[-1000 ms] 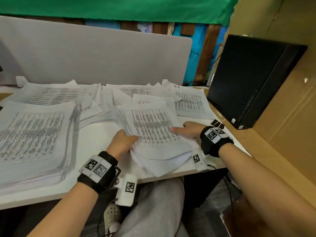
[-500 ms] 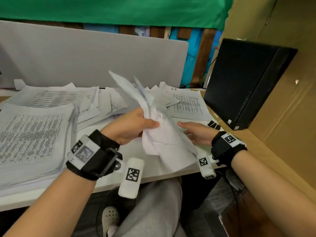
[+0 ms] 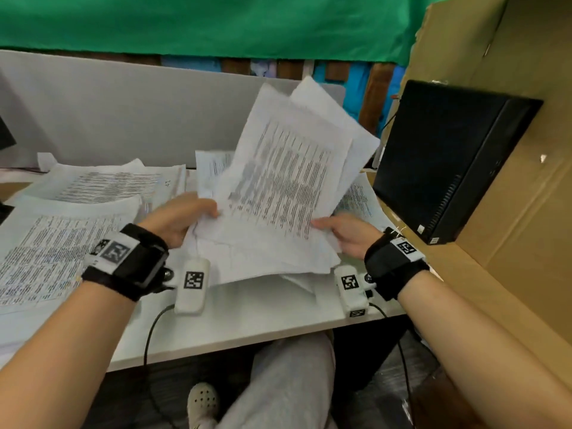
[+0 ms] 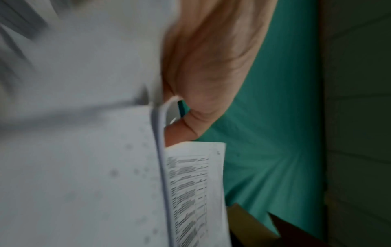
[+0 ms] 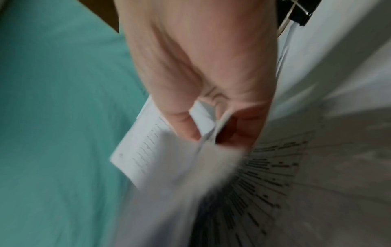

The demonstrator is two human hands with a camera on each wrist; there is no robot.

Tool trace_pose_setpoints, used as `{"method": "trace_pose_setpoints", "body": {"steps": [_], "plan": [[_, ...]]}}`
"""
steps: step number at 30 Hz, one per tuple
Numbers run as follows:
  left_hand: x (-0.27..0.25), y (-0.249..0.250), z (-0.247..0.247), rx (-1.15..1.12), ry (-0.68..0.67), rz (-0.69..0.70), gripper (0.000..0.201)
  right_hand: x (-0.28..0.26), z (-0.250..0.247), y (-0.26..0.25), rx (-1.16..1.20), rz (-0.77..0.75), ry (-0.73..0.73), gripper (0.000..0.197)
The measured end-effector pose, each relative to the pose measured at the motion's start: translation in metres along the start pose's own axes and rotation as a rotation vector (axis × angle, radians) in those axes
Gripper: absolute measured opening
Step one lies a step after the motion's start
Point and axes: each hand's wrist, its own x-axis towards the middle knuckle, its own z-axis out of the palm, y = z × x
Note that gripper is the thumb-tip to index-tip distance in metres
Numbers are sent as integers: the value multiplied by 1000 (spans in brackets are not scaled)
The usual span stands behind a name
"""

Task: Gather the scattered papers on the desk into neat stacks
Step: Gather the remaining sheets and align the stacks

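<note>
We hold a loose sheaf of white printed paper sheets [image 3: 278,193] raised and tilted above the white desk [image 3: 247,320], its lower edge near the desktop. Our left hand [image 3: 179,218] grips the sheaf's left edge, fingers curled round it; our right hand [image 3: 346,233] pinches the lower right corner, thumb on top. A tall stack of printed pages [image 3: 55,243] lies on the desk to the left, more scattered sheets [image 3: 108,184] behind it. A black computer case [image 3: 448,162] stands at the right, against brown cardboard [image 3: 526,212].
</note>
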Motion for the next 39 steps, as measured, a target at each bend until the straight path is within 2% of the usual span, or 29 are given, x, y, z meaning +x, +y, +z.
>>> {"method": "trace_pose_setpoints", "body": {"steps": [2, 5, 8, 11, 12, 14, 15, 16, 18, 20, 22, 24, 26, 28, 30, 32, 34, 37, 39], "plan": [[9, -22, -5, 68, 37, -91, 22, 9, -2, 15, -104, 75, 43, 41], [17, -42, -1, 39, -57, -210, 19, 17, -2, 39, -218, 173, 32, 42], [23, -44, 7, 18, -104, -176, 19, 23, 4, 52, -343, 150, 103, 51], [36, -41, 4, -14, -134, -164, 27, 23, 8, 53, -394, 162, 51, 58], [57, -52, -6, -20, -123, -170, 31, 19, 9, 52, -378, 176, 29, 58], [80, -64, -16, 51, -151, -206, 55, 12, 9, 49, -358, 191, -12, 57], [83, -65, -17, 102, -180, -198, 60, 11, 7, 50, -356, 181, -15, 56], [82, -63, -15, 145, -181, -163, 55, 11, 4, 50, -353, 166, -4, 54], [53, -41, -3, 132, -168, -76, 48, 11, -1, 48, -301, 102, 70, 43], [39, -26, 4, 38, -194, 2, 52, 9, -9, 41, -163, 26, 158, 37], [37, -15, 3, -57, -176, 95, 52, 7, -15, 28, 40, -30, 177, 43], [36, -4, 1, -132, -143, 150, 50, 6, -16, 7, 130, -74, 152, 54], [34, 9, 1, -169, -140, 200, 48, 6, -10, -19, 80, -162, 128, 62], [33, 23, 0, -201, -90, 262, 43, 1, -1, -47, -21, -276, 90, 54], [33, 40, -4, -244, -41, 332, 37, -5, 5, -74, -139, -392, 149, 46], [34, 54, -10, -251, -43, 376, 29, -6, 2, -95, -211, -495, 206, 54], [38, 56, -14, -237, -41, 353, 24, -4, -2, -102, -241, -476, 168, 52], [50, 35, -16, -296, -44, 261, 26, 3, -5, -89, -167, -316, 42, 36], [57, 12, -12, -357, -33, 198, 28, 9, -5, -74, -230, -225, 83, 25]]}}
